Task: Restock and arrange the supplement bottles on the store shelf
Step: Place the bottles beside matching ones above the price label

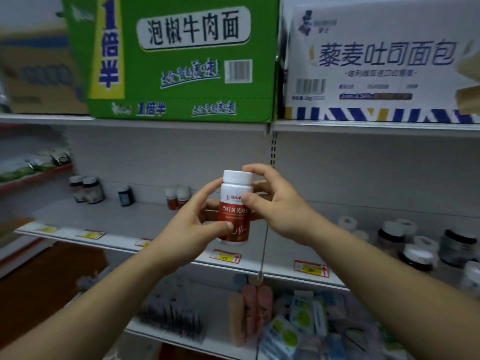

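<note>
we note left hand (197,216) and right hand (272,201) both gripping upright red-label bottle (235,203) between them, held above shelf (109,216). risk, in our judgement: fingertip-only hold slips, bottle drops onto matching pair (178,197) behind left hand.

1. We hold a white bottle (235,207) with a red label and white cap upright in front of the shelf (109,216), clear of it.
2. Our left hand (193,219) grips its lower side, thumb across the label.
3. Our right hand (272,201) wraps the upper part, fingers near the cap.
4. Two matching small bottles (177,196) stand at the back of the shelf, with dark jars (87,189) further left.
5. A green carton (181,58) and a white carton (381,63) sit on the shelf above.
</note>
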The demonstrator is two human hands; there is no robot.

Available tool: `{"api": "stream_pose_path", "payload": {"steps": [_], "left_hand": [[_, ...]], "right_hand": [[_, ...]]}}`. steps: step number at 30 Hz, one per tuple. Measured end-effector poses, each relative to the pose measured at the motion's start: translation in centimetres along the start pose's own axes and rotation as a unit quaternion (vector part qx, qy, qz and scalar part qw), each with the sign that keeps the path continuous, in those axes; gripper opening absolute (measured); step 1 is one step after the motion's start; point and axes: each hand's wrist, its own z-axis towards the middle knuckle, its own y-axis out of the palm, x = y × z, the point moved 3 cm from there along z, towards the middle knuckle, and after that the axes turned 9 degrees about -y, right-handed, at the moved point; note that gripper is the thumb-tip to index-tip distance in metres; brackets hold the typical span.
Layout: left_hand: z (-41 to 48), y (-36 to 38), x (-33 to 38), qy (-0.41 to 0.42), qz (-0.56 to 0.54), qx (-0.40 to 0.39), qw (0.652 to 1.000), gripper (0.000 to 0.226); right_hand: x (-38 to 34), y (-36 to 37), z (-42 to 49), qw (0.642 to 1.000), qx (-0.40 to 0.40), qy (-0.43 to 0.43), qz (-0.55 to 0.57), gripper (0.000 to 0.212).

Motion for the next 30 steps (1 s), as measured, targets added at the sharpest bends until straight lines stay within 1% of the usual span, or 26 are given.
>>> {"api": "stream_pose_path", "payload": {"steps": [2,6,10,13,17,21,23,25,30], "left_hand": [[0.2,-2.8,-1.3,-0.012,0.013,0.011,1.0,0.07],[1.4,-7.3,-4.1,-0.039,0.005,0.026,0.999,0.064],[3.5,-10.7,-6.7,-0.066,0.017,0.05,0.996,0.056],[6.0,-13.2,-8.8,-0.091,0.033,0.065,0.993,0.049],[10.2,-16.3,-11.9,-0.124,0.043,0.072,0.989,0.042],[13.8,-19.5,-15.7,-0.171,0.041,0.094,0.98,0.038],[15.2,-21.0,-17.6,-0.194,0.044,0.092,0.976,0.039],[16.4,-22.5,-19.4,-0.216,0.048,0.088,0.971,0.039],[19.1,-26.0,-23.5,-0.251,0.058,0.064,0.964,0.043]], "right_hand": [[1.1,2.3,1.8,1.0,-0.01,0.007,0.004,0.04],[3.9,5.7,5.2,0.999,-0.034,0.029,-0.013,0.04],[8.1,8.1,8.7,0.997,-0.05,0.038,-0.038,0.047],[11.9,9.7,11.6,0.997,-0.049,0.035,-0.046,0.05],[17.2,11.3,15.5,0.997,-0.041,0.047,-0.051,0.046],[21.6,13.5,19.1,0.992,-0.035,0.057,-0.108,0.043],[23.5,14.7,20.4,0.989,-0.028,0.045,-0.141,0.041],[25.5,16.0,21.5,0.988,-0.023,0.041,-0.149,0.04],[30.2,19.0,23.9,0.98,-0.017,0.07,-0.183,0.038]]}}
